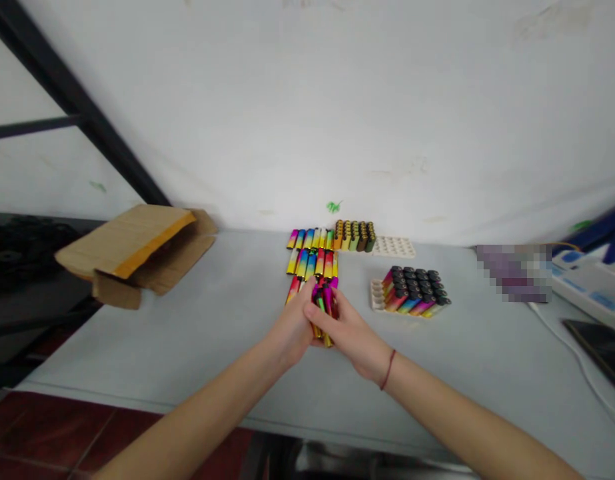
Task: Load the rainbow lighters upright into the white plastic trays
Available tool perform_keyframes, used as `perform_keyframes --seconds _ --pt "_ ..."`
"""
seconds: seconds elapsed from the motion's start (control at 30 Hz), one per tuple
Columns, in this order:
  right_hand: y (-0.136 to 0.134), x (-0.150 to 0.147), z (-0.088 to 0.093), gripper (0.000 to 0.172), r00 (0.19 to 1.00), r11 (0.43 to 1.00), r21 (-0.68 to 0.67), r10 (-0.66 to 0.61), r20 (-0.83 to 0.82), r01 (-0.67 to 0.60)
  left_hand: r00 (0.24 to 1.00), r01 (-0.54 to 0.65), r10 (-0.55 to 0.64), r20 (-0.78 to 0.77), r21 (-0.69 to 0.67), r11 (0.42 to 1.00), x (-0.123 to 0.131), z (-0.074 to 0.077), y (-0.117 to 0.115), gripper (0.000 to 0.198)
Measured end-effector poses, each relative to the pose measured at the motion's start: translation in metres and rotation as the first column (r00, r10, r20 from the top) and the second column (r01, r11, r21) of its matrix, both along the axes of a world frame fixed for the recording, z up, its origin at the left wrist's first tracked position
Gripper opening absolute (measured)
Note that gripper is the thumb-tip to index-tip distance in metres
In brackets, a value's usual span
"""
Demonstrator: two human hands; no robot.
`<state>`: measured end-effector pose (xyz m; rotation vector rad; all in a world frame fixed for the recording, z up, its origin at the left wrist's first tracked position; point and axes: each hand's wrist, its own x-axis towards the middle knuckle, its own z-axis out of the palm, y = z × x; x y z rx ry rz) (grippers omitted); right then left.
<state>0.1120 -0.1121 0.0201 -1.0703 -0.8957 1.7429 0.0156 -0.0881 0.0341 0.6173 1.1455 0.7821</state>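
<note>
Both my hands close together round a bunch of shiny coloured lighters over the middle of the table. My left hand wraps them from the left, and my right hand presses from the right with its thumb across the front. Just beyond, rows of multicoloured lighters lie on the tabletop; my hands hide part of the nearest row. To the right, a white holder tray carries upright lighters with black tops, its left column of slots bare.
At the back stand lighters with gold tops beside a white slotted tray. An open cardboard box lies on the left of the grey table. On the right are a power strip, a white cable and a dark phone.
</note>
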Motion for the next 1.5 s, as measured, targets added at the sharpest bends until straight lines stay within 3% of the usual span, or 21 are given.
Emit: perform_keyframes --seconds 0.1,0.27,0.33,0.4,0.47,0.53,0.57,0.67,0.73,0.77,0.83,0.9,1.0,1.07,1.13,1.2,1.27,1.37,1.5 --pt "0.011 -0.005 0.000 0.059 0.998 0.998 0.028 -0.062 0.023 0.061 0.997 0.058 -0.058 0.048 0.000 0.998 -0.012 0.006 0.011 0.070" --pt "0.022 -0.014 -0.001 0.044 0.984 0.990 0.024 -0.140 0.111 0.138 0.990 0.125 -0.136 0.030 0.249 0.960 -0.016 0.009 0.018 0.073" --pt "0.029 -0.017 0.000 0.037 0.978 0.986 0.003 -0.167 0.129 0.168 0.995 0.101 -0.092 -0.043 0.341 0.935 -0.016 0.005 0.023 0.071" --pt "0.038 -0.017 0.001 0.030 0.969 0.975 0.000 -0.223 0.110 0.224 0.984 0.024 0.062 -0.170 0.461 0.887 -0.019 -0.003 0.027 0.066" --pt "0.049 -0.015 0.000 0.030 0.952 0.954 -0.003 -0.298 0.076 0.299 0.908 0.003 0.265 -0.325 0.637 0.771 -0.028 -0.013 0.026 0.059" --pt "0.057 -0.011 -0.005 0.034 0.928 0.930 0.009 -0.368 0.063 0.368 0.798 0.161 0.375 -0.472 0.766 0.622 -0.038 -0.025 0.014 0.053" --pt "0.060 -0.009 -0.008 0.036 0.922 0.923 0.025 -0.384 0.059 0.383 0.753 0.292 0.356 -0.553 0.766 0.573 -0.043 -0.030 0.003 0.052" --pt "0.060 0.000 -0.017 0.038 0.913 0.913 0.095 -0.403 0.067 0.396 0.590 0.705 0.182 -0.787 0.612 0.360 -0.046 -0.045 -0.040 0.064" --pt "0.057 0.006 -0.021 0.038 0.914 0.914 0.142 -0.395 0.092 0.381 0.435 0.863 0.115 -0.893 0.450 0.231 -0.040 -0.051 -0.066 0.074" --pt "0.055 0.008 -0.022 0.038 0.916 0.917 0.161 -0.385 0.111 0.366 0.359 0.905 0.102 -0.928 0.373 0.206 -0.036 -0.053 -0.074 0.067" --pt "0.051 0.013 -0.022 0.037 0.916 0.924 0.183 -0.367 0.165 0.337 0.223 0.946 0.081 -0.971 0.236 0.224 -0.027 -0.053 -0.083 0.049" --pt "0.048 0.017 -0.020 0.035 0.909 0.934 0.188 -0.344 0.235 0.304 0.121 0.949 0.049 -0.991 0.130 0.289 -0.021 -0.049 -0.083 0.036" --pt "0.046 0.022 -0.019 0.030 0.886 0.952 0.173 -0.299 0.356 0.252 0.038 0.922 -0.004 -0.999 0.034 0.386 -0.017 -0.042 -0.076 0.025" --pt "0.045 0.023 -0.020 0.026 0.860 0.959 0.156 -0.283 0.426 0.239 0.048 0.901 -0.009 -0.999 0.039 0.432 -0.020 -0.037 -0.069 0.020" --pt "0.044 0.023 -0.023 0.021 0.831 0.960 0.155 -0.280 0.481 0.233 0.120 0.864 0.041 -0.992 0.125 0.488 -0.026 -0.033 -0.058 0.021" --pt "0.045 0.021 -0.026 0.018 0.804 0.961 0.178 -0.276 0.526 0.214 0.212 0.791 0.151 -0.966 0.260 0.554 -0.034 -0.029 -0.042 0.020" --pt "0.046 0.019 -0.028 0.016 0.779 0.960 0.197 -0.276 0.563 0.198 0.257 0.710 0.271 -0.928 0.372 0.598 -0.042 -0.028 -0.022 0.018" --pt "0.049 0.013 -0.029 0.019 0.735 0.961 0.207 -0.274 0.621 0.184 0.258 0.639 0.373 -0.891 0.448 0.625 -0.046 -0.031 0.008 0.024" --pt "0.051 0.008 -0.029 0.026 0.630 0.964 0.237 -0.258 0.733 0.119 0.284 0.617 0.376 -0.882 0.469 0.633 -0.043 -0.042 0.029 0.026"
